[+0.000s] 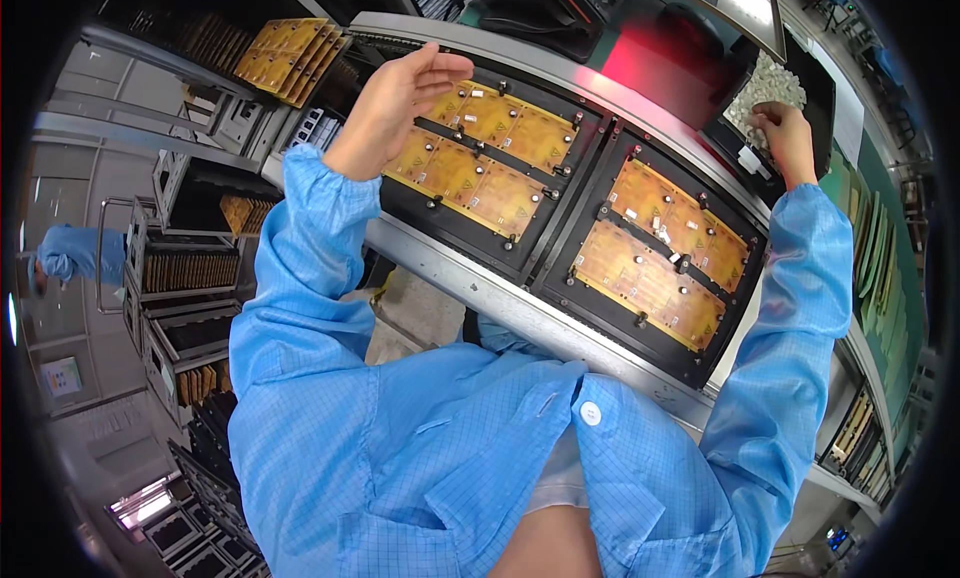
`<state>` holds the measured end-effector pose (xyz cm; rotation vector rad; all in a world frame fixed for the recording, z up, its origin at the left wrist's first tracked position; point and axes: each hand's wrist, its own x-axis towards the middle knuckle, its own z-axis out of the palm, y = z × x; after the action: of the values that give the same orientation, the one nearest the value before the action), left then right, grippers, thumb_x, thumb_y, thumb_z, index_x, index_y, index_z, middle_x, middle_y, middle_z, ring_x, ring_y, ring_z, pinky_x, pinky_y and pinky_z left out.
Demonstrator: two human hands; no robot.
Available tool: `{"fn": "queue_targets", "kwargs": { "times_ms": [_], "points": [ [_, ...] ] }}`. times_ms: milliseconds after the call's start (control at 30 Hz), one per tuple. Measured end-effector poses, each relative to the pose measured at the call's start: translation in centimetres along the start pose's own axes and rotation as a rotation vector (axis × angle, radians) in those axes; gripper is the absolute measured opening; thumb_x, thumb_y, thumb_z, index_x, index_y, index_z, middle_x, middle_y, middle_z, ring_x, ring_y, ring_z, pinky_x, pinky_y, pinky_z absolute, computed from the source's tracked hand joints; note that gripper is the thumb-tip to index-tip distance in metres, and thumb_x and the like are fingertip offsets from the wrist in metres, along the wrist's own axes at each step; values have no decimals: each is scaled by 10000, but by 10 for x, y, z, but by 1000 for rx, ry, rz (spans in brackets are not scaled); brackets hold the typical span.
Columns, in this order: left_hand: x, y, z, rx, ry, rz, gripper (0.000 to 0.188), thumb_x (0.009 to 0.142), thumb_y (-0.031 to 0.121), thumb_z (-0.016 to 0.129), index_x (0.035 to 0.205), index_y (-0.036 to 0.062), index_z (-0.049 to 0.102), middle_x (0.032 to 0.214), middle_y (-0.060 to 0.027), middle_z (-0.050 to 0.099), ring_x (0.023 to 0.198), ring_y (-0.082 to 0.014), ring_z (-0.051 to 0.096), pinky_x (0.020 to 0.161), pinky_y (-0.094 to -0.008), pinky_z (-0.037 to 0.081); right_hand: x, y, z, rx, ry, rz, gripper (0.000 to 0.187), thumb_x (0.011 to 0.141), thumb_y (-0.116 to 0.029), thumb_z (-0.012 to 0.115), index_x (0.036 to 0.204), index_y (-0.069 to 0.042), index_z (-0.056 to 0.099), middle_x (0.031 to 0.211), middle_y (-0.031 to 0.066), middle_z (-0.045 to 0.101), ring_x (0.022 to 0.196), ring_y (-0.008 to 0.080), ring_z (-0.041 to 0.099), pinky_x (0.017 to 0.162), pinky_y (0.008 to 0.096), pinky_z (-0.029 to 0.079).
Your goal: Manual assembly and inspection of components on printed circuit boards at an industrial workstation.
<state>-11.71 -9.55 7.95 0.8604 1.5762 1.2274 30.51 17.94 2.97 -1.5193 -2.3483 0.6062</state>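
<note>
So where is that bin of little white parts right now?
In the head view, the bin of small white parts sits at the upper right, beyond the right black fixture tray, with the right hand reaching into it.

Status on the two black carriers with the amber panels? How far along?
Done: the right carrier already shows several small white parts on its amber panels. In hand: the right hand is in the bin of white parts; the left hand hovers open over the left carrier. Left: that carrier's panels show no white parts.
</note>
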Motion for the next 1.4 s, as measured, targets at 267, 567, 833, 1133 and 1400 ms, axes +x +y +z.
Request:
{"fn": "queue_targets", "kwargs": {
  "times_ms": [267,567,833,1133,1400],
  "points": [
    [-35,-5,-13,-68,35,28,439,1031,370,411,1134,38,678,1157,-98,683,1111,-187,590,989,-344,417,-28,-38,-4,212,197,-43,184,904,-124,643,1034,-18,717,855,66,718,725,106,624,661,252,486],
    [-69,-20,3,-239,18,98,368,1010,283,425,1116,8,645,1131,-122,689,1096,-179,626,935,-301,453,-55,-210,99,446,-582,-357,146,948,-120,626,1030,-4,660,837,13,651,680,76,593,656,247,512],
    [-105,-45,-30,-210,218,87,338,1008,241,425,1106,7,648,1105,-113,692,1038,-151,619,907,-272,440,-38,-167,24,-131,255,-172,270,951,-277,597,1030,-31,676,809,161,692,727,282,688,657,375,514],
    [-107,-57,-1,-81,185,138,259,990,176,482,1081,10,659,1077,-73,701,985,-107,608,819,-229,410,3,-9,2,-198,-66,124,236,827,-142,719,1005,12,697,788,112,707,668,191,655,609,341,500],
    [-109,-54,9,4,128,164,207,989,116,510,1075,-2,657,1055,-50,690,933,-69,578,810,-212,418,-16,-2,-1,-224,247,-1,209,855,-153,693,965,21,658,797,122,697,673,173,632,653,329,495]
  ]
}}
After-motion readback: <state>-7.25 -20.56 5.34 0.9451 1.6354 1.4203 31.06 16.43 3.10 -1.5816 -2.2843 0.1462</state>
